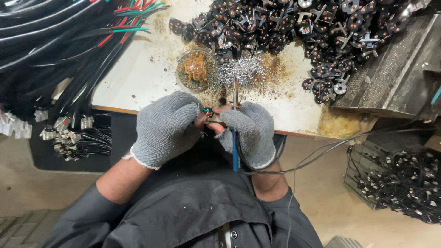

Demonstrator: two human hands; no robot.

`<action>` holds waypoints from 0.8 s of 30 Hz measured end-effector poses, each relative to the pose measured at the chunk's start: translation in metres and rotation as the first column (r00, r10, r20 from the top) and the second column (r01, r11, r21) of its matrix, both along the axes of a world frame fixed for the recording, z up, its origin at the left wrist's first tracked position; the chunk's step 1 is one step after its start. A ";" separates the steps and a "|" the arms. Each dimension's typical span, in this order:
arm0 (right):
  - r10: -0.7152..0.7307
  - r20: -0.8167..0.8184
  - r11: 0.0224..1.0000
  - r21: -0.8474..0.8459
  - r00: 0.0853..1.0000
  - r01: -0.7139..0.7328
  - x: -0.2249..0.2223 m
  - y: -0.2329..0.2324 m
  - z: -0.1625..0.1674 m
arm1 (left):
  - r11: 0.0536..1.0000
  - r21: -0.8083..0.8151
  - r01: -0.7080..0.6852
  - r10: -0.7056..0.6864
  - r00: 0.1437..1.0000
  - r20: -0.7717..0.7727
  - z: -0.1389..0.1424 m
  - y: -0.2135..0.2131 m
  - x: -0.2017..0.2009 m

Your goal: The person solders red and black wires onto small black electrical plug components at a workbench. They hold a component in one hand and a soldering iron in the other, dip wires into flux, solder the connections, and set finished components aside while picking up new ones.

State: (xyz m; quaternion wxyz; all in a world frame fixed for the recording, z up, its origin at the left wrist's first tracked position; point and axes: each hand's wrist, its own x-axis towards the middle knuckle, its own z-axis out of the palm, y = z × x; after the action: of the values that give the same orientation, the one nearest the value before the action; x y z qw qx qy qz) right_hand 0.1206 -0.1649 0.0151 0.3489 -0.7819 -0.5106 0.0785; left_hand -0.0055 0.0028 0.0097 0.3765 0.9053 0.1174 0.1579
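— Grey knit gloves are on both hands. What do the hands hold?

— The left hand (166,127) pinches a small plug piece (208,111) with little coloured wires. Its bare fingertips poke out of the glove and press on the piece. The piece sits between the two hands, right at the near edge of the white table (138,78).

— And the other hand?

— The right hand (249,131) is closed around a thin tool (235,151) with a blue handle. The metal tip points up, away from the person, over the table edge. A black cable (321,154) runs out from under that hand and off to the right.

— What is just past the hands?

— A round dish (196,70) with brown, sticky stuff in it. Right beside it is a heap of tiny shiny metal bits (241,71). The table is stained brown around them.

— And farther back?

— A big pile of black round plug parts (294,27) with metal prongs fills the far side of the table. On the left, lots of black cables (50,50) hang down, some with red and green wires at the ends. Low on the left, their ends have small metal clips (64,133).

— Anything on the right?

— Yes, a wire basket (399,181) down by the floor, full of more black parts. I cannot tell what the grey block above it is.
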 end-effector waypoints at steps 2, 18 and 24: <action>0.035 -0.039 0.998 0.048 0.999 -0.033 0.001 -0.008 0.003 | 1.000 0.024 -0.009 0.009 1.000 -0.003 0.000 -0.001 0.001; 0.125 0.022 0.983 0.136 0.992 -0.127 0.003 -0.033 -0.012 | 0.999 0.047 -0.027 0.030 0.998 -0.046 -0.002 0.000 0.003; 0.247 0.159 0.961 0.084 0.956 -0.262 0.005 -0.034 -0.021 | 1.000 0.016 -0.021 0.022 0.998 -0.053 -0.003 0.003 0.003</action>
State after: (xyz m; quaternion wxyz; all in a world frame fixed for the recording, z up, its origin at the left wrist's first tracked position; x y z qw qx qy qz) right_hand 0.1257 -0.1985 -0.0059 0.3375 -0.6940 -0.6348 0.0383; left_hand -0.0028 0.0059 0.0070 0.3646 0.9107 0.1360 0.1388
